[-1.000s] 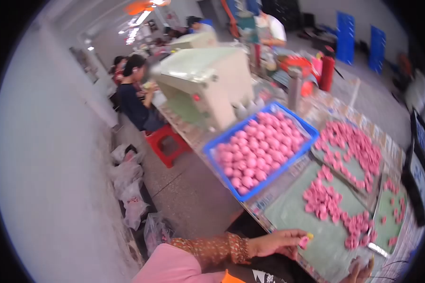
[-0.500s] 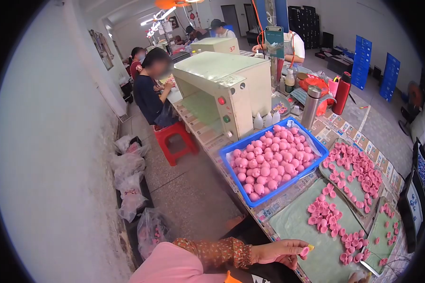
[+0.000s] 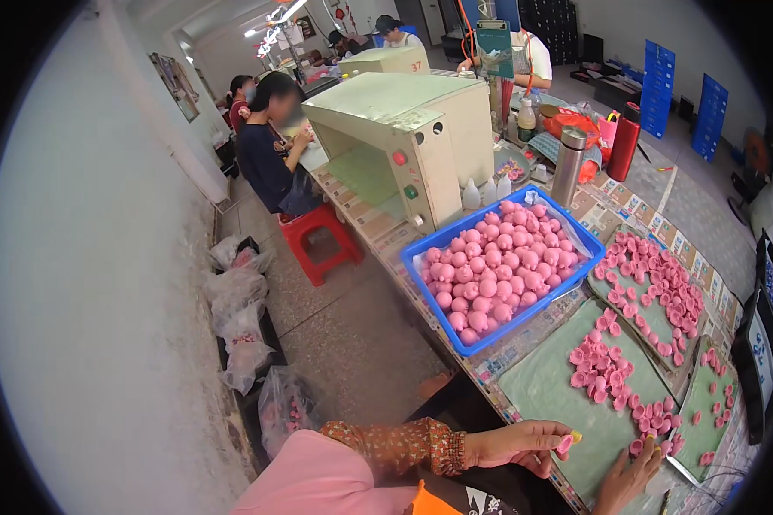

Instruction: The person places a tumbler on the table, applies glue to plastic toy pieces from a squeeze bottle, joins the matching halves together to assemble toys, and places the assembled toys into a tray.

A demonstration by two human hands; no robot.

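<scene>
My left hand is closed in a pinch on a small pink hollow half-shell, held above the near edge of a green tray. Something yellow covers one fingertip. At the lower right, my right hand lies low over the same tray with its fingers stretched out. Its fingertips are at the near end of a cluster of pink half-shells; whether they touch one, I cannot tell. A bigger heap of these shells lies farther up the tray, some cupped upward, others turned over.
Beyond the tray stands a blue bin full of round pink pieces. Two more green trays hold pink shells, one large, one narrow. A cream machine box, steel flask and red bottle stand behind. Co-workers sit farther back.
My right hand has come farther into view from the bottom edge, up to the shell cluster. My left hand keeps its pinch on the half-shell. The camera view has shifted slightly.
</scene>
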